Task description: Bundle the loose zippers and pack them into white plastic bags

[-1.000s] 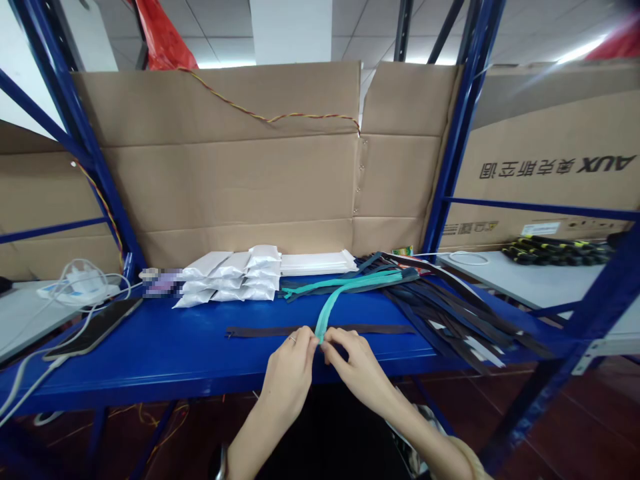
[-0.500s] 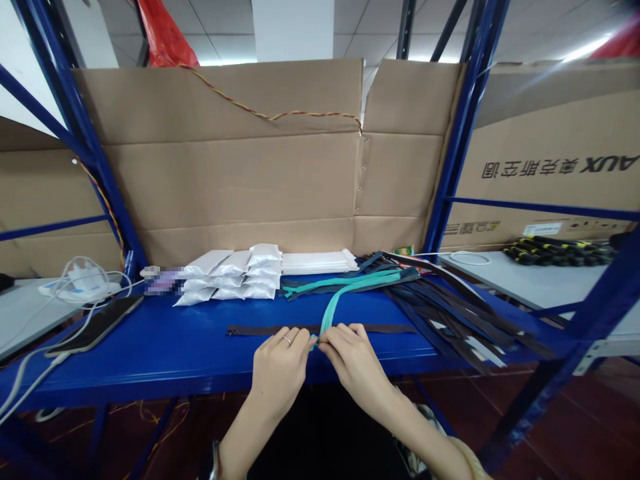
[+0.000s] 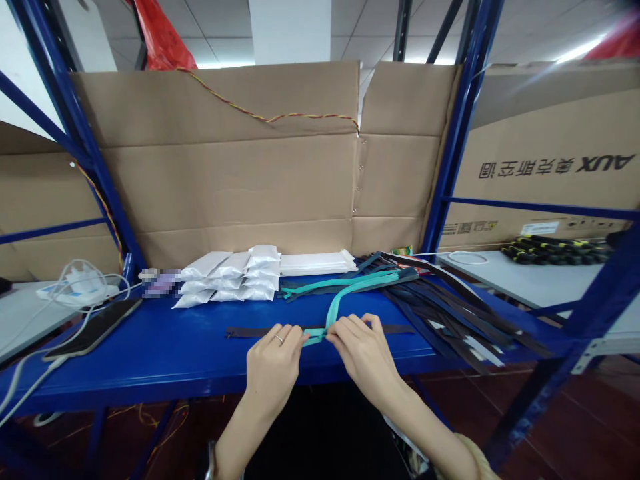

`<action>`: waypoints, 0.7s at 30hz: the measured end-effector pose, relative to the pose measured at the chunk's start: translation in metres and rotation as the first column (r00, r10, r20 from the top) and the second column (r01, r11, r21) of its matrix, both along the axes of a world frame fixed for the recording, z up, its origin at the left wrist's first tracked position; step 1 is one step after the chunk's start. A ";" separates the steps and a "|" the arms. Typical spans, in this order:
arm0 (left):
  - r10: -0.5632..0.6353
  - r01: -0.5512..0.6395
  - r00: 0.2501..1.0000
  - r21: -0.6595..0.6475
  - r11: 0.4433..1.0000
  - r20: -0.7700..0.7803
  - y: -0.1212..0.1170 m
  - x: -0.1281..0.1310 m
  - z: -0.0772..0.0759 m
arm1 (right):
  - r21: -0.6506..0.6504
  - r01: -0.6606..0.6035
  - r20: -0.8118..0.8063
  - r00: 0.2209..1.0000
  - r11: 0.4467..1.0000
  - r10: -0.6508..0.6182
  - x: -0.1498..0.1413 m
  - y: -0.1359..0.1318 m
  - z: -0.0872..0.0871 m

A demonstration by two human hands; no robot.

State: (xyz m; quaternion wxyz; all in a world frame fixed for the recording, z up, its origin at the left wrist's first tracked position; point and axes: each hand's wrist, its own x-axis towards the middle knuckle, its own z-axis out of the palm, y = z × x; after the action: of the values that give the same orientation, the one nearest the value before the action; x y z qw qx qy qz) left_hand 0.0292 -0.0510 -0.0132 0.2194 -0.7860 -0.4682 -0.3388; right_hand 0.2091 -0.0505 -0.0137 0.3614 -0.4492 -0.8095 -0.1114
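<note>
A turquoise zipper (image 3: pixel 334 308) runs from the pile at the back down to my two hands. My left hand (image 3: pixel 274 360) is closed on its end, which shows a split between the two tapes. A little to the right, my right hand (image 3: pixel 361 348) pinches the same zipper, its slider hidden by the fingers if it is there. Between the hands a short turquoise stretch is pulled sideways. Behind them a dark brown zipper (image 3: pixel 245 332) lies flat across the blue shelf, partly covered by my hands.
Several dark zippers (image 3: pixel 450 317) are heaped at the right of the blue shelf (image 3: pixel 165 353). White packets (image 3: pixel 245 275) are stacked at the back, beside flat white packs (image 3: pixel 315 263). At left lie a phone (image 3: pixel 95 328) and white cables. A cardboard panel (image 3: pixel 235 180) stands behind.
My hands have moved apart, the left one leftward and the right one slightly rightward. More of the turquoise zipper now shows stretched between them.
</note>
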 end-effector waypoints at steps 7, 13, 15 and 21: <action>0.127 -0.127 0.992 0.053 0.990 0.020 0.005 -0.025 0.014 | 0.017 0.084 -0.030 0.996 0.996 -0.083 0.020 0.013 0.001; 0.284 -0.287 0.958 0.068 0.956 0.049 0.012 -0.058 0.026 | 0.070 0.195 -0.003 0.981 0.978 -0.195 0.036 0.022 0.003; 0.350 -0.354 0.934 0.049 0.934 0.076 0.015 -0.071 0.029 | 0.093 0.227 0.009 0.973 0.969 -0.229 0.042 0.026 0.002; 0.566 -0.558 0.817 -0.100 0.824 0.110 0.021 -0.121 0.040 | 0.121 0.321 0.015 0.946 0.939 -0.325 0.068 0.038 -0.001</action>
State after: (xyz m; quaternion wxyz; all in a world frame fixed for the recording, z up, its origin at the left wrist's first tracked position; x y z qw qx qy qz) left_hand -0.0921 -0.0295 0.0267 0.2524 -0.5947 -0.7035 -0.2962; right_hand 0.2774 -0.0129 -0.0144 0.3498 -0.5519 -0.7231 -0.2240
